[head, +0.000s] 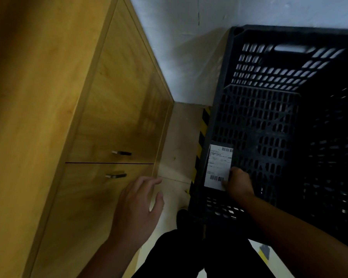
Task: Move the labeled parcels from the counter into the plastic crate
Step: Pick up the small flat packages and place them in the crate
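Note:
A black perforated plastic crate (285, 35) stands on the floor at the right. Inside it, against its left wall, stands a parcel (219, 165) with a white barcode label facing me. My right hand (239, 182) reaches down into the crate and grips the parcel's right edge. My left hand (138, 207) hovers outside the crate with its fingers spread and relaxed, holding nothing, close to the wooden cabinet front. The counter top is out of view.
A wooden cabinet (100, 109) with two metal door handles (121, 153) fills the left. A narrow strip of pale floor runs between it and the crate. Yellow and black hazard tape (199, 145) lies beside the crate. A white wall stands behind. My dark-clothed legs are below.

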The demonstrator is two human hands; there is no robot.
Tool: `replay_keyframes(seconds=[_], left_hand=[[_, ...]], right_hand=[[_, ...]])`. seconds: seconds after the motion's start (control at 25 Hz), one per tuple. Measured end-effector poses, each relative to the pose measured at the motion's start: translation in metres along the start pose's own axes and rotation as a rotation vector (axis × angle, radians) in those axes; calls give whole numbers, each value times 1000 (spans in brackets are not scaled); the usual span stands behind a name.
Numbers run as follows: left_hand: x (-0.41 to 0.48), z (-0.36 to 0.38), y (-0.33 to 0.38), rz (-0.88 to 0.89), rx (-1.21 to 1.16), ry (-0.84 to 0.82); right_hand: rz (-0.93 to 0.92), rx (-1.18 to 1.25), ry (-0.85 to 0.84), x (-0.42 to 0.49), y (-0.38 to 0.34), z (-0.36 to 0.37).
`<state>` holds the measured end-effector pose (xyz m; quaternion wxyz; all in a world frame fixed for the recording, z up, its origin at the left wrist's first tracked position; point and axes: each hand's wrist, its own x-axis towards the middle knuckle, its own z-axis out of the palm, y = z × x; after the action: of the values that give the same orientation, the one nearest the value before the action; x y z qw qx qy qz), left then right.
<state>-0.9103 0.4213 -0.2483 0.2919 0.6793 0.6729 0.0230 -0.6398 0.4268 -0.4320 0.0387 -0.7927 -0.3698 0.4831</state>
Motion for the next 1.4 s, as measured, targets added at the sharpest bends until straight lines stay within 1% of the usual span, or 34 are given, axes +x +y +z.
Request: replay_keyframes(seconds=[0.08,0.16,0.24,0.32,0.44,0.56,0.64,0.76,0.84,0.92,1.16,1.28,1.4], left_hand=[[-5,-6,5,-12,0,-4],[-13,-18,14,-8,16,-2],[-24,-38,34,20,28,-4],[-34,-62,59,64,32,2],[-46,-103,105,180,18,35],[-54,-136,149,310,20,40],[-59,-150,178,414,47,3],[-64,-155,217,580,62,-40],[-74,-153,247,698,64,-66],[-85,-149,277,791,67,-65],[-131,-128,358,1033,97,-73],[-160,-105,398,1119,114,-87],[-200,-74,443,1195,146,-100]], right_hand=[[7,-20,-8,-7,-3,-7],[24,-12,22,-26,-10,-23],[13,9,85,-61,-18,-51],[-44,23,134,-105,-29,-85],[-157,25,207,-183,-47,-142],[-220,-8,275,-260,-62,-192],[-259,-32,366,-310,-70,-221],[-315,-91,561,-370,-72,-256],[-310,-104,684,-405,-64,-276],[-290,-83,767,-433,-52,-292],[-181,-4,950,-497,9,-328],[-119,55,1026,-524,56,-344],[-57,123,1070,-550,121,-361]])
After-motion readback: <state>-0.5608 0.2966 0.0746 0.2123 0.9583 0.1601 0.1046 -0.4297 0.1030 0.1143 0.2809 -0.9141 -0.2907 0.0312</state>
